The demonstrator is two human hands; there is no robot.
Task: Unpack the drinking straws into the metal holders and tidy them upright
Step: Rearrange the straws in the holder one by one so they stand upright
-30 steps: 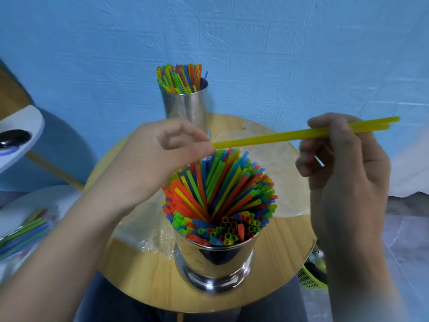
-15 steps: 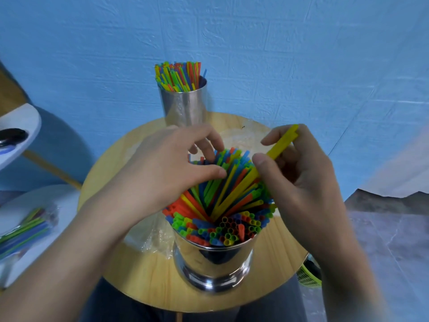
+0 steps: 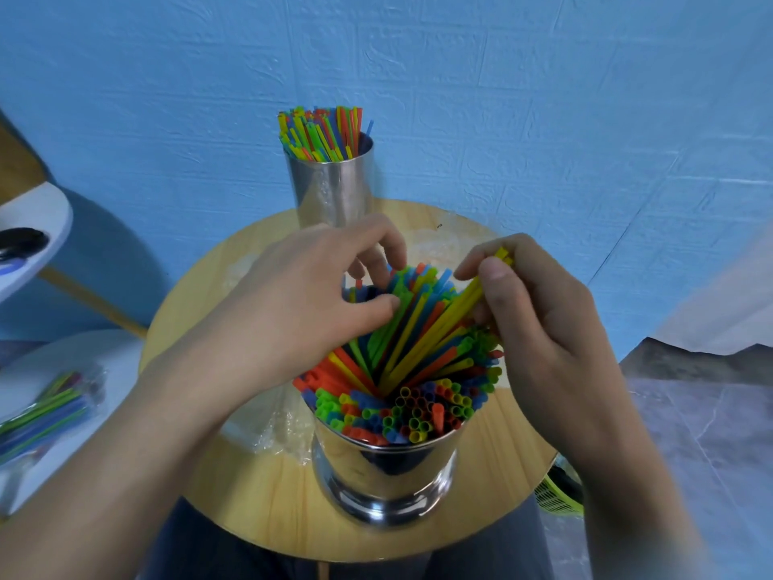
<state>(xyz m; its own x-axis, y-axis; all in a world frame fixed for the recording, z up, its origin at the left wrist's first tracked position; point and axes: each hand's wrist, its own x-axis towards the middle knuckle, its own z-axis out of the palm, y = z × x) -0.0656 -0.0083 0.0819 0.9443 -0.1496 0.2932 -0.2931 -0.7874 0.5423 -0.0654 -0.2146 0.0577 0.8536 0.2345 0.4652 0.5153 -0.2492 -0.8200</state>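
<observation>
My right hand (image 3: 539, 328) pinches the yellow straws (image 3: 439, 328) near their tops, with their lower ends down among the crowded, leaning straws in the near holder (image 3: 385, 466) at centre frame. My left hand (image 3: 301, 303) grips nothing and its loosely spread fingers press those straws aside. The far holder (image 3: 334, 186), upper centre, looks filled and tidy. A wrapped packet (image 3: 46, 408) waits at lower left, so I judge unpacking and straightening are both unfinished.

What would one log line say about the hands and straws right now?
step: yellow straws part-way in near holder | right hand: pinches yellow straws | left hand: presses bundle
</observation>
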